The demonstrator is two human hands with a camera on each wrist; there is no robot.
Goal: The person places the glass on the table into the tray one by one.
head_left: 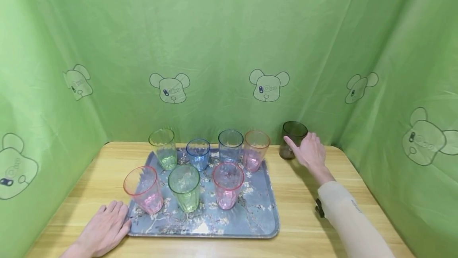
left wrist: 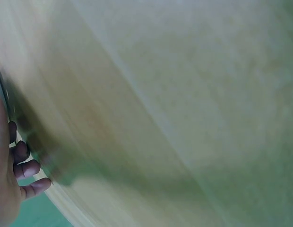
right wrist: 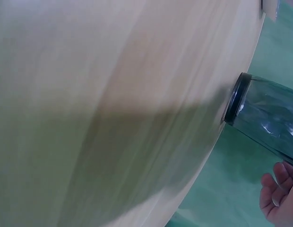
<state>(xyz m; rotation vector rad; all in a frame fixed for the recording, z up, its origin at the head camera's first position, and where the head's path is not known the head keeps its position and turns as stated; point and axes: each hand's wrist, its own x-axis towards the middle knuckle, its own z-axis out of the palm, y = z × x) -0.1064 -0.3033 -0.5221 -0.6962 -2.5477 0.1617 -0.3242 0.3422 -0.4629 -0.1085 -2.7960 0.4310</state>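
A dark grey-brown tumbler (head_left: 289,152) stands upright on the table, right of the tray. My right hand (head_left: 310,150) is at its right side, with the thumb reaching across the front. The right wrist view shows this tumbler (right wrist: 269,118) with its base on the table and fingers (right wrist: 267,196) loosely bent beside its wall, not wrapped round it. My left hand (head_left: 105,224) lies palm down by the front left corner of the patterned blue-grey tray (head_left: 254,226). In the left wrist view its fingers (left wrist: 28,169) are relaxed and hold nothing.
Several clear tumblers stand upright on the tray: pink ones (head_left: 150,202) (head_left: 227,198) (head_left: 254,160), green ones (head_left: 187,200) (head_left: 168,158) and blue ones (head_left: 198,160) (head_left: 230,152). Green curtains (head_left: 222,51) with bear outlines enclose the wooden table (head_left: 300,218).
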